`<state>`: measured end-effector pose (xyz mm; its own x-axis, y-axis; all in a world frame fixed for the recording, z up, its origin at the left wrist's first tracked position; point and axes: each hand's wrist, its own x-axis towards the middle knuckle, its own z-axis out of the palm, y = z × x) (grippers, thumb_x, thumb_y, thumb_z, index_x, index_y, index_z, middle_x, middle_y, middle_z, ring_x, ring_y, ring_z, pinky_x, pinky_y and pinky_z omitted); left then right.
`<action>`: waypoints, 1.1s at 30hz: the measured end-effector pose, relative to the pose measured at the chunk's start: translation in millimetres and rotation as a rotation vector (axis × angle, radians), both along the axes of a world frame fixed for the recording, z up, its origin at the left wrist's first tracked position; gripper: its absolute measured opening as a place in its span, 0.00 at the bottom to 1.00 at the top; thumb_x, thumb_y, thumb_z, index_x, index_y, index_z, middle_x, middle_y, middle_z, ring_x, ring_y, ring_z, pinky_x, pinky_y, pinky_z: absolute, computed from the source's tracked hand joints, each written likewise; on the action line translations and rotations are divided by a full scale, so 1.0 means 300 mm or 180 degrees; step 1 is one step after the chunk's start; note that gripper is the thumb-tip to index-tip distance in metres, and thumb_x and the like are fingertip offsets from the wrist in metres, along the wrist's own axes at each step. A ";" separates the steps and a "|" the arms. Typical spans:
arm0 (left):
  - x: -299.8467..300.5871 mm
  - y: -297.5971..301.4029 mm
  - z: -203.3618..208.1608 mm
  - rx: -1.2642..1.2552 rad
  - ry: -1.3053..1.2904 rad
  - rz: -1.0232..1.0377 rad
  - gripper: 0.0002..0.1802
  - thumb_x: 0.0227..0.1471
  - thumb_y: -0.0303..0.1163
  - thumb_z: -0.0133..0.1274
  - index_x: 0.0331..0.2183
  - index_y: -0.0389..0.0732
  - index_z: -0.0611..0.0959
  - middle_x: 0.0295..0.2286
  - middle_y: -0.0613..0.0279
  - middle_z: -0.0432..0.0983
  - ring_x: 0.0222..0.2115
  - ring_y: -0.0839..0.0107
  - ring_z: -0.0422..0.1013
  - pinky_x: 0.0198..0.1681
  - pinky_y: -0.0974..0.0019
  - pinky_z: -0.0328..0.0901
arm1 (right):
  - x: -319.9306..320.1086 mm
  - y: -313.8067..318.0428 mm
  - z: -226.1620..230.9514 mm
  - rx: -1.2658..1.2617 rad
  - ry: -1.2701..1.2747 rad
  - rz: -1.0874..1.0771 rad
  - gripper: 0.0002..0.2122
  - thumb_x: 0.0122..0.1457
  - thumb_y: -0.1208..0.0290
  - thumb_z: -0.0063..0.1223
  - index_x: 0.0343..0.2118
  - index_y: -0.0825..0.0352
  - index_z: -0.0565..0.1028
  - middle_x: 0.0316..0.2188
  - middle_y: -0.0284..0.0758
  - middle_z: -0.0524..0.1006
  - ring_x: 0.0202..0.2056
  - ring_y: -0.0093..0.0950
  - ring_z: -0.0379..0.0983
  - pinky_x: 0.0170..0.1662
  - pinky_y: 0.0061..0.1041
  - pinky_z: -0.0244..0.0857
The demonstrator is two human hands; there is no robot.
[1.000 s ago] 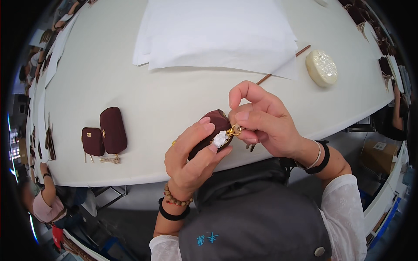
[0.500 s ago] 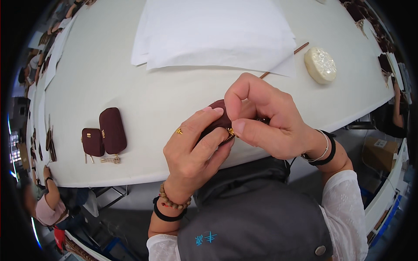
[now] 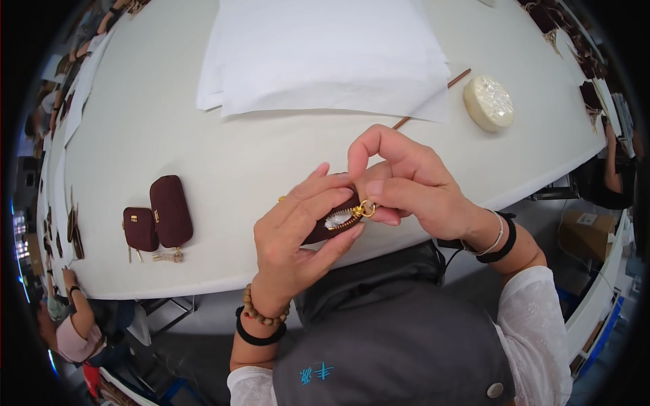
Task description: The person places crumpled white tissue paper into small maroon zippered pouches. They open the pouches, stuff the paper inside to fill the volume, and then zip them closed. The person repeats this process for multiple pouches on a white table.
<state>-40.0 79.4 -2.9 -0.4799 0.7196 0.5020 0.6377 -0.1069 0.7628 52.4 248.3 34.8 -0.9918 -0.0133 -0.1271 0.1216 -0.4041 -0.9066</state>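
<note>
A small dark maroon zip pouch (image 3: 317,234) is gripped in my left hand (image 3: 288,233), its fingers wrapped round the sides. Gold zipper teeth part along its edge, and something white shows inside. At the right end of the opening sits the gold zipper pull ring (image 3: 367,208). My right hand (image 3: 416,183) pinches that ring between thumb and fingers, close beside the left fingertips. Two more maroon pouches lie on the table to the left: a small one (image 3: 141,230) and a taller one (image 3: 171,211), with a pale tassel (image 3: 169,256) below.
White sheets of paper (image 3: 325,61) lie on the white table (image 3: 101,176) beyond my hands. A thin brown stick (image 3: 459,78) pokes from under them. To the right rests a round cream-coloured wrapped block (image 3: 489,103). Other people sit at far left and right.
The pouch has turned so its zipper faces up, with the opening and white inside now showing. My right hand has shifted slightly down, and the pull ring has come into sight.
</note>
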 end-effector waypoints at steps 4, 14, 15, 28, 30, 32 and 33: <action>0.015 0.024 -0.019 -0.0034 0.0211 0.0103 0.19 0.35 0.23 0.66 0.35 0.38 0.80 0.34 0.57 0.80 0.36 0.60 0.77 0.40 0.64 0.72 | 0.014 0.027 -0.008 0.0254 0.0151 -0.0091 0.06 0.57 0.78 0.40 0.37 0.66 0.61 0.15 0.27 0.65 0.17 0.15 0.56 0.21 0.16 0.48; 0.067 0.030 -0.047 -0.0168 -0.0139 0.0520 0.20 0.41 0.27 0.60 0.40 0.35 0.78 0.41 0.52 0.77 0.42 0.56 0.75 0.42 0.62 0.70 | 0.035 -0.142 -0.003 0.3616 0.1672 -0.0247 0.11 0.50 0.78 0.51 0.38 0.66 0.67 0.21 0.33 0.71 0.16 0.32 0.66 0.18 0.28 0.57; 0.063 0.016 -0.050 -0.0194 0.0296 0.0633 0.19 0.42 0.27 0.59 0.40 0.35 0.78 0.41 0.52 0.77 0.42 0.56 0.74 0.43 0.61 0.70 | 0.051 -0.143 -0.018 0.3691 0.1686 -0.0036 0.12 0.49 0.78 0.52 0.38 0.66 0.68 0.22 0.33 0.70 0.16 0.32 0.67 0.18 0.28 0.58; 0.112 -0.117 -0.133 -0.1303 0.1575 0.0649 0.22 0.46 0.34 0.52 0.46 0.41 0.79 0.49 0.63 0.73 0.53 0.60 0.66 0.58 0.54 0.54 | 0.124 -0.192 -0.181 0.3534 0.1331 0.0739 0.07 0.53 0.75 0.50 0.34 0.66 0.66 0.20 0.33 0.71 0.18 0.32 0.70 0.17 0.31 0.60; 0.082 -0.153 -0.110 -0.1532 0.0916 0.0279 0.34 0.43 0.33 0.57 0.54 0.39 0.70 0.57 0.56 0.62 0.59 0.57 0.55 0.61 0.53 0.49 | 0.131 -0.188 -0.192 0.3519 0.1232 0.0781 0.06 0.56 0.73 0.48 0.32 0.66 0.64 0.19 0.35 0.71 0.18 0.34 0.70 0.18 0.33 0.60; 0.052 -0.183 -0.051 -0.1564 -0.0010 0.0153 0.39 0.42 0.33 0.58 0.57 0.37 0.66 0.59 0.53 0.57 0.62 0.55 0.50 0.62 0.52 0.46 | 0.142 -0.176 -0.195 0.3585 0.1069 0.0857 0.06 0.58 0.72 0.46 0.32 0.66 0.64 0.20 0.35 0.71 0.18 0.36 0.71 0.19 0.34 0.61; 0.021 -0.217 -0.058 -0.1523 -0.0457 -0.0021 0.43 0.41 0.32 0.60 0.59 0.36 0.62 0.61 0.50 0.51 0.63 0.54 0.44 0.63 0.53 0.42 | 0.146 -0.166 -0.190 0.3660 0.0909 0.1011 0.06 0.59 0.71 0.46 0.32 0.66 0.64 0.20 0.35 0.72 0.19 0.36 0.71 0.20 0.34 0.61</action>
<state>-33.8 14.2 -20.2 -0.5145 0.8563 0.0441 0.5231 0.2728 0.8074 96.2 198.6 -22.2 -0.9591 -0.2831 -0.0030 -0.1926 0.6602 -0.7260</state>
